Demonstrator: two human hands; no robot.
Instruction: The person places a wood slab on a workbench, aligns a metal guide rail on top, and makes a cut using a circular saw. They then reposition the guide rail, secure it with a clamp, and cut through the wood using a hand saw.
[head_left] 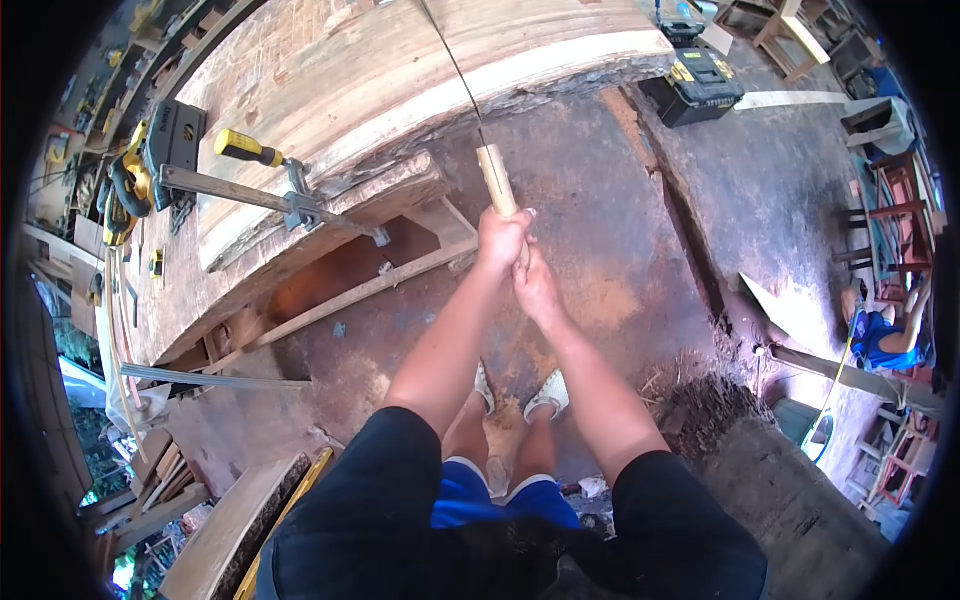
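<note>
Both of my hands are wrapped round a pale wooden handle point(496, 180) in the upper middle of the view. My left hand point(503, 238) grips it higher up, and my right hand point(537, 282) holds its lower end, just below and touching the left. From the handle's top a thin dark rod or blade point(455, 65) runs up and over a thick wooden slab point(400, 90) with a rough edge. Whether the rod touches the slab, I cannot tell. A bar clamp point(235, 188) with a yellow and black handle lies across the slab's left part.
Power tools point(130, 185) and a dark case point(175, 140) stand on the wood at left. A black and yellow toolbox point(700, 85) is at upper right. A large log point(780, 490) lies at lower right. Far right, a person in blue point(885, 340) is near wooden frames.
</note>
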